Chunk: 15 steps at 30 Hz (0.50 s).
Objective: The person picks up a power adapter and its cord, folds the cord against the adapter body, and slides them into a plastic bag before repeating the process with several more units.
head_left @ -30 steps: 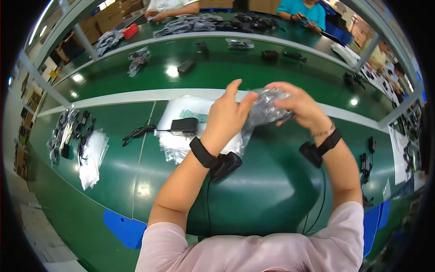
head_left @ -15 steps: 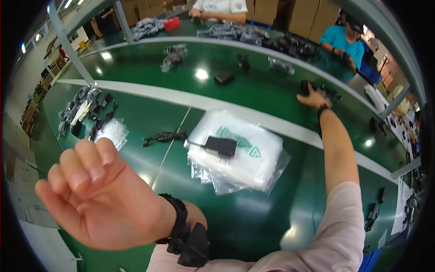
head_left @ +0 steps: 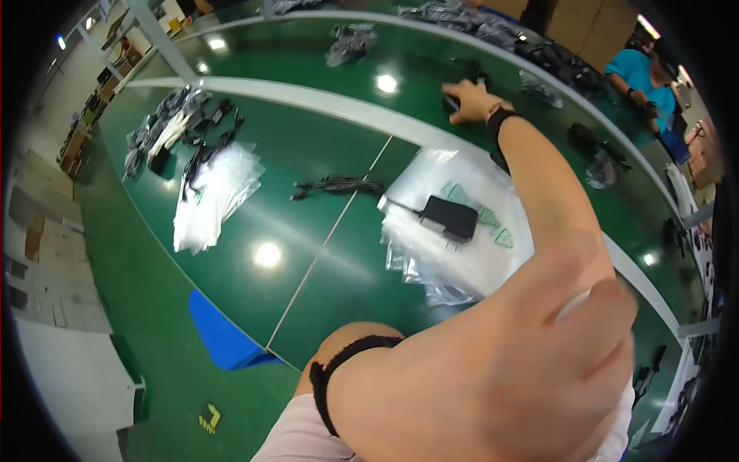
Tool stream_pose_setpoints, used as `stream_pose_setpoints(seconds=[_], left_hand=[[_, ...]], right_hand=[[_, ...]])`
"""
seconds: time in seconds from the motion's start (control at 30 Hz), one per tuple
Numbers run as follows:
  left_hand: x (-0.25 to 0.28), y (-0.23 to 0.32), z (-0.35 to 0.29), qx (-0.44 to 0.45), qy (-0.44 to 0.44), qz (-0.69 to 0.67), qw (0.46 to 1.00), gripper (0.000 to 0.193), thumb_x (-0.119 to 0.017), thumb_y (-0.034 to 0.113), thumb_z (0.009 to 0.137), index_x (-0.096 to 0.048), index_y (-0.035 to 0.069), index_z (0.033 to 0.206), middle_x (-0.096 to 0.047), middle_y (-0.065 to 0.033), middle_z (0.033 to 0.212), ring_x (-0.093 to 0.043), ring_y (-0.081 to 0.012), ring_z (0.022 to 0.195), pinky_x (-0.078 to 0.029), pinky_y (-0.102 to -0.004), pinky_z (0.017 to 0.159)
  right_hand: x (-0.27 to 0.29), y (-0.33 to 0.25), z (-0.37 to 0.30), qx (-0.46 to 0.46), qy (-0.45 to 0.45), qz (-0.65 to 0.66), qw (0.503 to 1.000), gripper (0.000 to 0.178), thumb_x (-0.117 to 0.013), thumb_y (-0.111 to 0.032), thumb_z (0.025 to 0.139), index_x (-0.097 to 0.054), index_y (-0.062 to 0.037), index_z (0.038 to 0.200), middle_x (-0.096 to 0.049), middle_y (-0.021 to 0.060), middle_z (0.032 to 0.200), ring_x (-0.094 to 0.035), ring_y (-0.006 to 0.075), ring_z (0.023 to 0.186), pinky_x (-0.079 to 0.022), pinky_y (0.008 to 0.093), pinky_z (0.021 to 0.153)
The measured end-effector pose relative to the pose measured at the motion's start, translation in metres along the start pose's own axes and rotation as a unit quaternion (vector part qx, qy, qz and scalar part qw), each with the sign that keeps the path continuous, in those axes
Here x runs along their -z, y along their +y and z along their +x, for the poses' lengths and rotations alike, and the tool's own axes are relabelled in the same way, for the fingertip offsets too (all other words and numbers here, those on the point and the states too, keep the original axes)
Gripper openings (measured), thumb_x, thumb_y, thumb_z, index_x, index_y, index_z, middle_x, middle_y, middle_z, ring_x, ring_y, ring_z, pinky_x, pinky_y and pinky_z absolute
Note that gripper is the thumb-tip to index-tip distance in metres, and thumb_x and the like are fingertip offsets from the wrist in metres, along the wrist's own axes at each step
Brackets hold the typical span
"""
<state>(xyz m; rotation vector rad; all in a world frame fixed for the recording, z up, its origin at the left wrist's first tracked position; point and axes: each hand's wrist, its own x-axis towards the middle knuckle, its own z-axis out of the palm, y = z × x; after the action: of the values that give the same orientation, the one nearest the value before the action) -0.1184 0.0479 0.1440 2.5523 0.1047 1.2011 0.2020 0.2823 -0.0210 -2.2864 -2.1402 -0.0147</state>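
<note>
My right hand (head_left: pixel 473 102) reaches across the white rail onto the far green strip. Its fingers are closed around a black box-shaped power adapter (head_left: pixel 451 102), mostly covered by the hand. Very near the camera, my left hand (head_left: pixel 539 354) crosses in front of my right arm, blurred, its fingers bent and partly hidden. Below the reaching hand lies a stack of clear plastic bags (head_left: pixel 416 254) with green print. On that stack rests another black power adapter (head_left: pixel 449 219), prongs toward me, its cable running left to a tied black cable bundle (head_left: pixel 339 185).
More plastic bags (head_left: pixel 215 196) lie fanned out on the left, beside bagged cables (head_left: pixel 165 127). A white rail (head_left: pixel 308 100) divides the table from the far strip. A co-worker in a blue shirt (head_left: pixel 640 81) sits at the far right. A blue bin (head_left: pixel 223 335) stands by the table's left edge.
My right hand has moved left along the far strip, from a dark bundle to the black adapter. The left hand has swung from the left to the right, across my body. The view has shifted left.
</note>
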Motion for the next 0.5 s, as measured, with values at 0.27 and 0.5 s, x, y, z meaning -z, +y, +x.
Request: stream_pose_setpoints(seconds=[0.27,0.5], left_hand=[[-0.002,0.038,0.003,-0.197,0.185,-0.026,0.963,0.018,-0.054,0.02,0.072,-0.063,0.023,0.087,-0.063,0.0096,0.089,-0.05,-0.0134,0.075,-0.042,-0.0331,0.07],[-0.03,0.028,0.001,-0.284,0.26,-0.245,0.89,0.018,-0.054,0.006,0.081,-0.061,0.007,0.098,-0.061,0.0008,0.094,-0.053,-0.0139,0.065,-0.04,-0.0239,0.058]], right_hand=[[0.085,0.049,-0.133,0.045,0.121,-0.034,0.991,0.068,-0.077,-0.033,0.06,-0.052,-0.0066,0.118,-0.056,0.0157,0.105,-0.05,0.0349,0.101,-0.04,0.039,0.089],[0.196,-0.007,-0.299,-0.049,0.409,0.102,0.905,0.072,-0.078,-0.034,0.063,-0.05,-0.0038,0.122,-0.061,0.012,0.086,-0.056,0.0163,0.071,-0.046,0.029,0.063]])
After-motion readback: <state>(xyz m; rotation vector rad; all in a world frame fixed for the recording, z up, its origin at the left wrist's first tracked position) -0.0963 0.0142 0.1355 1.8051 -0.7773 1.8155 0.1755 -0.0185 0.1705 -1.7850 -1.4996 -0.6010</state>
